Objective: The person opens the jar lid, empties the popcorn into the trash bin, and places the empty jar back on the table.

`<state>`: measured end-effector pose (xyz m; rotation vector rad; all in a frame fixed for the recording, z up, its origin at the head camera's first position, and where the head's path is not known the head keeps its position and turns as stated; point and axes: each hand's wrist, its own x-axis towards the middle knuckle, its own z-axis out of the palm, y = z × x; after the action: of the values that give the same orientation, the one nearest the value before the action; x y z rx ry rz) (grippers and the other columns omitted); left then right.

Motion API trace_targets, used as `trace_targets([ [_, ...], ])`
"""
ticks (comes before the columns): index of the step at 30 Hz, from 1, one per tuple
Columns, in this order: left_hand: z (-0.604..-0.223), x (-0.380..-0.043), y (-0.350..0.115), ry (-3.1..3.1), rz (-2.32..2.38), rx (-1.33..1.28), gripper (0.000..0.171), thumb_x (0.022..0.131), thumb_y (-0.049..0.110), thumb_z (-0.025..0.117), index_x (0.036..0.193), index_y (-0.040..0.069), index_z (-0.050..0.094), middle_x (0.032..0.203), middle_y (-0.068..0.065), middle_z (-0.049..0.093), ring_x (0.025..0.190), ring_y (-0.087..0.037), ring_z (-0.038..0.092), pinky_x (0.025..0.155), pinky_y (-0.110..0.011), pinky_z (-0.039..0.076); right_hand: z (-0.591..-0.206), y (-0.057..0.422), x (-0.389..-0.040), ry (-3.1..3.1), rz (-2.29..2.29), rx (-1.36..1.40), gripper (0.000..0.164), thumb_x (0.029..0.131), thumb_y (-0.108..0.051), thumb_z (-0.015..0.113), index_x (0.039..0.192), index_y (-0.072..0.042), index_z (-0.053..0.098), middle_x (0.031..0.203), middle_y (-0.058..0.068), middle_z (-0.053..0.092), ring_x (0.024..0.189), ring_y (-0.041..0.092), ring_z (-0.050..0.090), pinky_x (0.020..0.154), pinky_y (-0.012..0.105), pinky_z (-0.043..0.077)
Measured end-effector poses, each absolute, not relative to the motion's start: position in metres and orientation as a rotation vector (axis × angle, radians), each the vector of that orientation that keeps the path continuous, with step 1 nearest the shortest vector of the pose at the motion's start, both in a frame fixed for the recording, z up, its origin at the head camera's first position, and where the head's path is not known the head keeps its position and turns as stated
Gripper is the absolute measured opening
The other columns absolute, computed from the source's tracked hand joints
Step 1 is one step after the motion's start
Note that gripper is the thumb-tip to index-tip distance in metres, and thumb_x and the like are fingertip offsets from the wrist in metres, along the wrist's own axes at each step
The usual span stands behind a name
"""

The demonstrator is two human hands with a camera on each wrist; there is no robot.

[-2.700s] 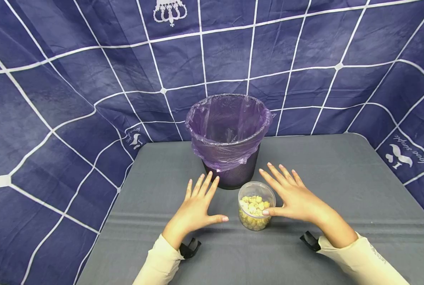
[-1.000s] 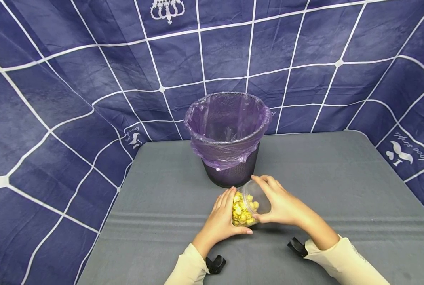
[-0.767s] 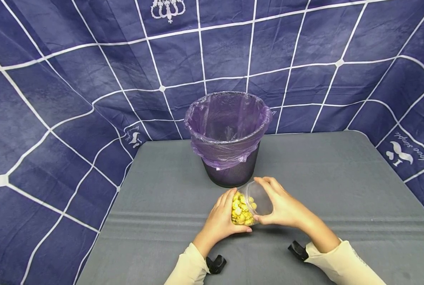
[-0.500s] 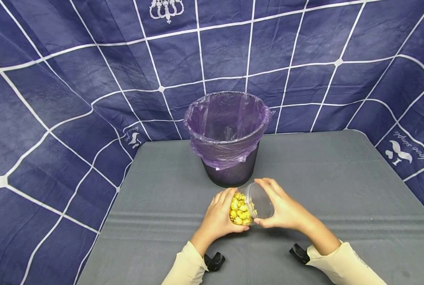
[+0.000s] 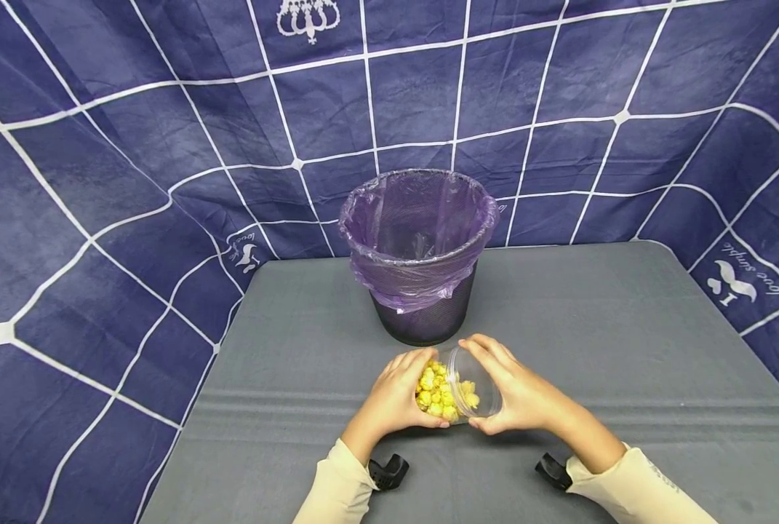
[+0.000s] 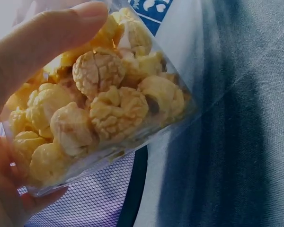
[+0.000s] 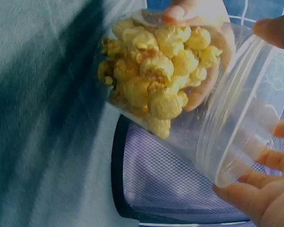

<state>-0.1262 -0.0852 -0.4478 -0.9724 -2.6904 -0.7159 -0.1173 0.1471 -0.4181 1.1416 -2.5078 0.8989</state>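
A clear plastic jar (image 5: 436, 393) of yellow popcorn (image 7: 154, 71) is held tilted on its side over the grey table, its lid end facing right. My left hand (image 5: 392, 393) grips the base end, with thumb and fingers on opposite sides of the wall. At the other end, my right hand (image 5: 520, 389) holds the rim of the clear lid (image 7: 236, 127) between thumb and fingers. The lid sits against the jar's mouth in the right wrist view. Popcorn fills much of the jar (image 6: 99, 104) in the left wrist view, and some pieces lie close to the lid.
Just behind the jar stands a black mesh bin (image 5: 422, 324) lined with a purple plastic bag (image 5: 409, 280). Grey cloth covers the table (image 5: 284, 327). A blue curtain (image 5: 232, 131) with white lines hangs behind it and along the sides.
At first the jar stood upright between my two spread hands. Both hands have since taken hold of it and tipped it sideways; lately some popcorn has shifted toward the lid.
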Motion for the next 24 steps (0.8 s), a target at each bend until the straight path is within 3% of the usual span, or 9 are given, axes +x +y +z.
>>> trace_targets([
  [6, -0.449, -0.125, -0.086, -2.696, -0.752, -0.958, 0.096, 0.048, 0.053, 0.081, 0.127, 0.011, 0.042, 0.122, 0.0, 0.048, 0.112, -0.018, 0.044, 0.093, -0.034, 0.035, -0.41, 0.15, -0.116, -2.599, 0.961, 1.188, 0.104, 0.056, -0.036, 0.081, 0.141, -0.012, 0.025, 0.137, 0.011, 0.029, 0.121, 0.028, 0.033, 0.089, 0.048, 0.039],
  [12, -0.447, -0.123, -0.083, -2.675, -0.665, -0.874, 0.096, 0.047, 0.055, 0.08, 0.125, 0.013, 0.042, 0.121, -0.004, 0.046, 0.111, -0.02, 0.044, 0.09, -0.036, 0.036, -0.401, 0.145, -0.109, -2.804, 1.081, 0.806, 0.102, 0.068, -0.051, 0.071, 0.143, -0.01, 0.015, 0.141, 0.017, 0.024, 0.124, 0.035, 0.032, 0.093, 0.052, 0.032],
  [16, -0.448, -0.122, -0.08, -2.659, -0.627, -0.853, 0.096, 0.047, 0.056, 0.079, 0.125, 0.013, 0.043, 0.12, -0.004, 0.046, 0.109, -0.022, 0.045, 0.088, -0.036, 0.037, -0.399, 0.14, -0.107, -2.894, 1.055, 0.559, 0.094, 0.074, -0.057, 0.061, 0.139, -0.001, 0.023, 0.132, 0.025, 0.036, 0.114, 0.04, 0.042, 0.087, 0.054, 0.038],
  [20, -0.447, -0.121, -0.079, -2.628, -0.595, -0.852, 0.097, 0.046, 0.055, 0.08, 0.125, 0.014, 0.042, 0.119, -0.004, 0.045, 0.107, -0.022, 0.045, 0.086, -0.037, 0.038, -0.401, 0.138, -0.109, -2.877, 1.079, 0.549, 0.086, 0.073, -0.051, 0.066, 0.133, 0.001, 0.034, 0.121, 0.022, 0.046, 0.104, 0.035, 0.051, 0.082, 0.051, 0.042],
  [24, -0.446, -0.122, -0.08, -2.612, -0.559, -0.864, 0.097, 0.045, 0.054, 0.08, 0.125, 0.013, 0.043, 0.118, -0.004, 0.045, 0.105, -0.023, 0.046, 0.083, -0.036, 0.038, -0.404, 0.141, -0.111, -2.802, 1.149, 0.661, 0.085, 0.068, -0.042, 0.073, 0.133, -0.003, 0.035, 0.121, 0.016, 0.045, 0.103, 0.029, 0.05, 0.083, 0.046, 0.042],
])
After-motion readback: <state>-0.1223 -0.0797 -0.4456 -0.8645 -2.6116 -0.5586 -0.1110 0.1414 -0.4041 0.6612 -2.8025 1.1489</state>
